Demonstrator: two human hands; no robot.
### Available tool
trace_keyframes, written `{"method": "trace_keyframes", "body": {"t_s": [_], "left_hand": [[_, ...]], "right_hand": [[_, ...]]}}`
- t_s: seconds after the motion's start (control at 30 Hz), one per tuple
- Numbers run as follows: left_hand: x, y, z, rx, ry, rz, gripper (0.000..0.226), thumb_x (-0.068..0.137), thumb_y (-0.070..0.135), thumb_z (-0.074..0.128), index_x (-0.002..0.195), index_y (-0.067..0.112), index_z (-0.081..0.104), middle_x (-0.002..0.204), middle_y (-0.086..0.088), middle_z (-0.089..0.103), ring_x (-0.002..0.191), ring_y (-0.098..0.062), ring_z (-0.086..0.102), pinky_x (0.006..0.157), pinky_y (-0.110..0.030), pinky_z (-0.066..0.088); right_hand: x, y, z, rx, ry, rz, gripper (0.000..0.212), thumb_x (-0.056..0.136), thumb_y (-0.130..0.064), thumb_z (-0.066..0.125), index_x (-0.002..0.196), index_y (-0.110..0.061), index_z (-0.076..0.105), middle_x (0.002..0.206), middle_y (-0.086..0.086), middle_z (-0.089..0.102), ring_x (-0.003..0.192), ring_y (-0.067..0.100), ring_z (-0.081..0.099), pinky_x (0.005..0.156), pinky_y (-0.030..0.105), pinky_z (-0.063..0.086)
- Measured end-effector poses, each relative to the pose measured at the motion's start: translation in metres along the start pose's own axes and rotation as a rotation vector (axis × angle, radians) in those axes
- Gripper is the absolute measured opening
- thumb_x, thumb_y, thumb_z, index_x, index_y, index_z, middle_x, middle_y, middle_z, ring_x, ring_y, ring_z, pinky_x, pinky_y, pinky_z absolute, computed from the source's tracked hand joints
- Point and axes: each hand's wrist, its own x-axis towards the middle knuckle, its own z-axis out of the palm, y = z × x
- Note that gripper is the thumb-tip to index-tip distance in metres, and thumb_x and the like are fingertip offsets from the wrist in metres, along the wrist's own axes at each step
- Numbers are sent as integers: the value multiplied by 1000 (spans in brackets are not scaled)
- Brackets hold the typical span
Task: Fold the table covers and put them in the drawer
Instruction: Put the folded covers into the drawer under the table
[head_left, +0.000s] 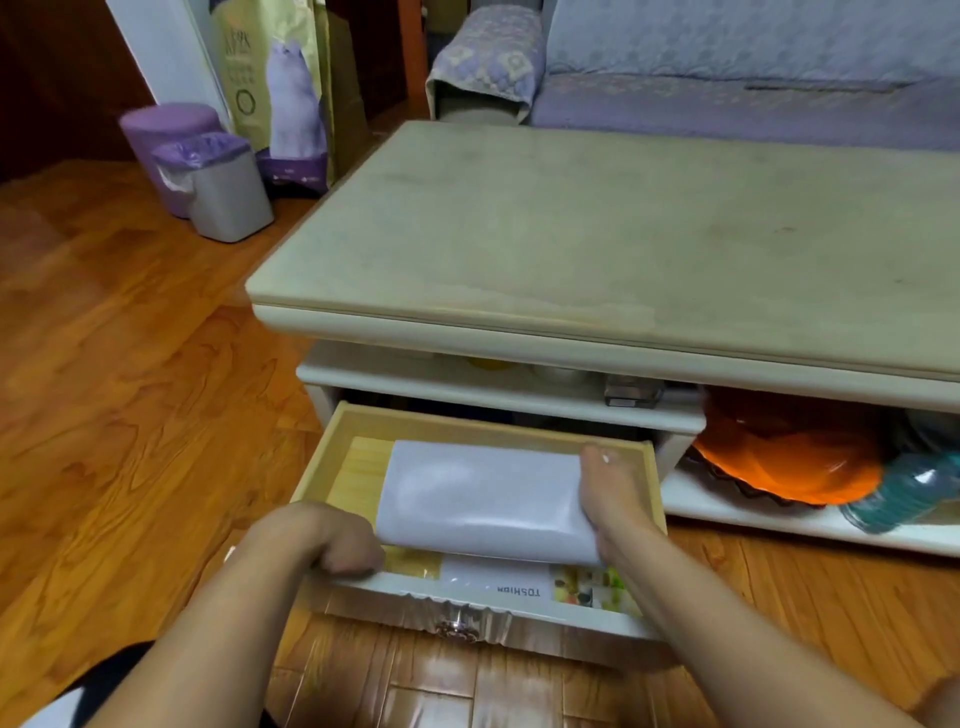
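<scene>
— Fabric first: what is your right hand (610, 499) on?

— Your folded table cover (483, 499), a smooth, pale lilac-white rectangle with soft rounded edges. It lies inside the open wooden drawer (332, 467). Your right hand clasps its right end, thumb stretched along the top, fingers hidden beneath.

— And your left hand (343, 545)?

— Curled in a fist over the drawer's front rim, just left of the cover's near corner, knuckles up, gripping the rim. Both your forearms reach forward from below.

— What lies under the grip?

— Just nearer you than the cover, flat on the drawer's pale wood floor, a glossy printed booklet (519, 584) peeks out. Below it, the drawer's white front carries a shiny metal knob (457, 626).
</scene>
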Motion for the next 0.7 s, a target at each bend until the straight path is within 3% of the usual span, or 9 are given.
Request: {"method": "trace_keyframes", "body": {"t_s": [0.1, 0.2, 0.3, 0.37, 0.43, 0.5, 0.57, 0.63, 0.7], "left_hand": [[2, 2, -5, -68, 4, -73, 37, 101, 0, 32, 132, -6, 53, 134, -26, 53, 100, -30, 48, 82, -33, 33], [9, 8, 3, 92, 53, -34, 30, 101, 6, 34, 115, 0, 60, 124, -21, 58, 100, -31, 54, 84, -36, 42], [17, 28, 8, 148, 348, 76, 30, 98, 18, 44, 123, 13, 61, 122, -8, 60, 114, -28, 60, 90, -36, 50], [35, 46, 10, 18, 520, 243, 41, 100, 34, 47, 141, 26, 50, 143, -5, 48, 130, -27, 49, 100, -39, 46], [53, 67, 13, -22, 443, 348, 68, 96, 53, 54, 157, 38, 25, 165, -4, 18, 148, -30, 24, 115, -45, 35], [71, 82, 17, 95, 391, 306, 90, 89, 66, 58, 160, 40, 9, 169, -4, 0, 151, -35, 11, 118, -50, 30], [84, 88, 16, 184, 422, 260, 96, 86, 69, 61, 160, 37, 9, 167, -8, 5, 148, -39, 16, 115, -49, 35], [88, 89, 16, 272, 450, 261, 95, 87, 66, 63, 160, 35, 11, 164, -11, 12, 146, -43, 19, 110, -50, 39], [90, 87, 13, 330, 454, 278, 95, 87, 65, 64, 160, 35, 10, 162, -11, 14, 144, -44, 19, 109, -50, 42]], "right_hand": [[9, 3, 17, -6, -25, 17, 45, 96, -51, 40, 121, -19, 61, 108, 7, 61, 94, 27, 55, 84, 38, 42], [18, 15, 30, -89, -55, 42, 47, 103, -45, 38, 132, -12, 55, 120, 11, 61, 107, 33, 57, 88, 37, 42], [25, 29, 34, -403, -55, -42, 44, 108, -33, 30, 128, -3, 55, 128, 20, 59, 114, 37, 56, 88, 37, 43], [27, 33, 35, -656, -45, -132, 42, 108, -24, 23, 130, -3, 52, 126, 20, 57, 115, 37, 54, 88, 38, 42], [27, 33, 38, -833, -28, -223, 41, 107, -21, 21, 135, -8, 48, 126, 20, 54, 114, 38, 54, 87, 40, 41], [24, 36, 43, -997, 40, -309, 40, 107, -28, 25, 136, -13, 47, 128, 17, 53, 112, 37, 54, 88, 42, 43], [16, 35, 46, -1039, 125, -435, 35, 101, -37, 45, 125, -14, 56, 124, 13, 54, 111, 35, 52, 90, 45, 45], [6, 31, 43, -1174, 101, -720, 35, 88, -34, 62, 118, -16, 63, 126, 14, 56, 113, 36, 52, 96, 48, 44], [3, 27, 30, -1252, -131, -949, 47, 93, -38, 56, 135, -16, 56, 150, 15, 43, 136, 38, 39, 114, 49, 31]]}}
